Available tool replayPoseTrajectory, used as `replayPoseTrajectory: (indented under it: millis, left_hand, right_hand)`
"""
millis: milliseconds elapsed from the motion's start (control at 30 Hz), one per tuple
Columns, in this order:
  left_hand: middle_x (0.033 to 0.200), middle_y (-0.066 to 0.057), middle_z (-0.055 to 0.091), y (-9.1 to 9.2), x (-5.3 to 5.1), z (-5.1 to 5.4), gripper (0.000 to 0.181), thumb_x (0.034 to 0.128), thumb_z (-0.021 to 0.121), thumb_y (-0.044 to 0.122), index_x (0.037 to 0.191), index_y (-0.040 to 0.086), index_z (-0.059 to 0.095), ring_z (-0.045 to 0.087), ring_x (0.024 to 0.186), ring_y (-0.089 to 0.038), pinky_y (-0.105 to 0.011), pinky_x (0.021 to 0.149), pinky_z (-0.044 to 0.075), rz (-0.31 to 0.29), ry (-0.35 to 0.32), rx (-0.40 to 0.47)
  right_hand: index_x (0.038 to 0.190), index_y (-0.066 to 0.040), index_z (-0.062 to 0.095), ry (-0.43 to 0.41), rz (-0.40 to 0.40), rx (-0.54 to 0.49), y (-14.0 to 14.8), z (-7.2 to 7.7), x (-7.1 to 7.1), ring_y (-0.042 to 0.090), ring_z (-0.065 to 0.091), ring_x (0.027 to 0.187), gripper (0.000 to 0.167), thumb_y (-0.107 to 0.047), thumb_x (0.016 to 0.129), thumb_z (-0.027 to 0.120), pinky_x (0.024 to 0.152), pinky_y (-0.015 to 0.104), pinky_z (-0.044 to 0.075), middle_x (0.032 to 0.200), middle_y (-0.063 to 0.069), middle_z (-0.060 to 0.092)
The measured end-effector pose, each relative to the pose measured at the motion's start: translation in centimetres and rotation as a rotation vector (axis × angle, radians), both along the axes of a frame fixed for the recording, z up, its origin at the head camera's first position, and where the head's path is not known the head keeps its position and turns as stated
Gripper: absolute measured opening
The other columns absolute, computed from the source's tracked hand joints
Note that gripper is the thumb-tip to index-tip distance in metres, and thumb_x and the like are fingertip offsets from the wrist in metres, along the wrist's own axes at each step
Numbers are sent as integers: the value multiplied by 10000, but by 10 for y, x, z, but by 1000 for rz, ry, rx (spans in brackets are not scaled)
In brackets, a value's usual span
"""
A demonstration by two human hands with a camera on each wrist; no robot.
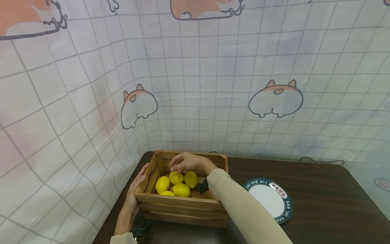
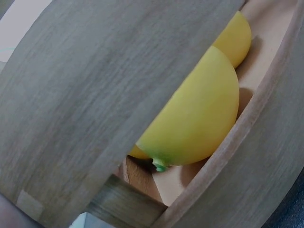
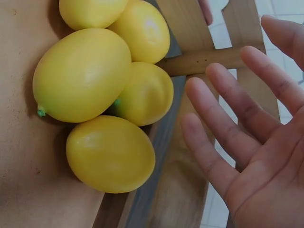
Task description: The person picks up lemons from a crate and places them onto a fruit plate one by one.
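Observation:
Several yellow lemons point(image 1: 181, 190) lie together in the left part of a slatted wooden crate point(image 1: 182, 200). My right hand point(image 1: 188, 162) is over them inside the crate; in the right wrist view its fingers are spread and relaxed, holding nothing, beside the lemons point(image 3: 110, 154). My left hand point(image 1: 134, 189) rests along the crate's left end, fingers on the outside near the top edge. The left wrist view shows a lemon point(image 2: 199, 114) between two crate slats point(image 2: 85, 85), with only a bit of skin at the lower left corner.
To the right of the crate, a round plate point(image 1: 268, 200) with a dark green lettered rim lies on the dark wooden table point(image 1: 323, 200), partly behind my right sleeve. A patterned cloth wall point(image 1: 207, 84) stands behind and to the left of the table.

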State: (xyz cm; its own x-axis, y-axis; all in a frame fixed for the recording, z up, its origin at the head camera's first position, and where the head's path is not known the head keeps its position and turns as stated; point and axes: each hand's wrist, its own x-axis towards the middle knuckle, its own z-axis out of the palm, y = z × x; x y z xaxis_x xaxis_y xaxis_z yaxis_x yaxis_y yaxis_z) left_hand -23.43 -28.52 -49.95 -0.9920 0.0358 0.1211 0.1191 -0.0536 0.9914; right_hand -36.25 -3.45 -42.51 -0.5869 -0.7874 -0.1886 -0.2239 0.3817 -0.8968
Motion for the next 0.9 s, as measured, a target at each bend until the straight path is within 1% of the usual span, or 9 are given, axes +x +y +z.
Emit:
replayPoseTrajectory:
  millis: [133, 233, 367, 467, 600, 767, 900]
  left_hand:
    - [1737, -33, 100, 0, 0, 0, 579, 1104, 342, 363, 1650, 214, 217, 73, 1580, -349, -713, 1222, 8, -4, 6, -1]
    - [1737, -27, 108, -1, 0, 0, 573, 1103, 342, 362, 1648, 225, 228, 70, 1581, -341, -708, 1224, 4, 3, 10, -5]
    - [1737, -28, 115, -1, 1, 0, 572, 1103, 345, 368, 1647, 231, 234, 64, 1585, -336, -711, 1222, 1, 13, 12, -12]
    - [1736, -30, 117, -2, 0, 0, 570, 1102, 347, 373, 1645, 240, 239, 71, 1584, -331, -709, 1224, 5, 16, 6, -14]
    - [1736, -31, 115, -1, 0, 0, 564, 1101, 349, 375, 1643, 258, 245, 87, 1578, -325, -704, 1226, 22, 15, 0, -7]
    - [1735, -51, 115, 0, 0, -1, 580, 1101, 349, 379, 1648, 229, 228, 88, 1577, -343, -721, 1216, 21, 11, 7, -6]
    - [1732, -55, 120, 0, 0, -2, 572, 1099, 355, 381, 1644, 251, 242, 87, 1577, -347, -736, 1206, 23, 12, 7, 0]
  right_hand:
    - [1282, -80, 680, 8, 28, 18, 0, -6, 0, 454, 604, 1195, 339, -253, 991, 672, 1033, 615, 485, 1204, 95, 706]
    - [1305, -37, 666, 17, 52, 46, 0, -8, 0, 441, 628, 1167, 374, -236, 989, 671, 1015, 595, 505, 1161, 53, 712]
    - [1297, -19, 667, 42, 88, 96, 1, -11, -1, 427, 654, 1100, 384, -227, 975, 691, 972, 557, 535, 1070, 27, 711]
    - [1260, -31, 685, 60, 110, 124, 1, -13, -2, 382, 677, 1040, 358, -225, 960, 712, 942, 524, 557, 1012, 12, 722]
    - [1227, -66, 701, 60, 121, 150, 1, -15, -2, 270, 691, 949, 322, -221, 946, 727, 913, 478, 577, 962, -1, 738]
    - [1243, -64, 700, 51, 125, 179, 2, -15, 0, 172, 664, 866, 346, -190, 924, 744, 880, 439, 582, 991, -5, 751]
    - [1249, -54, 696, 42, 132, 200, 3, -17, 1, 180, 673, 874, 341, -154, 926, 740, 836, 403, 570, 1044, 10, 764]
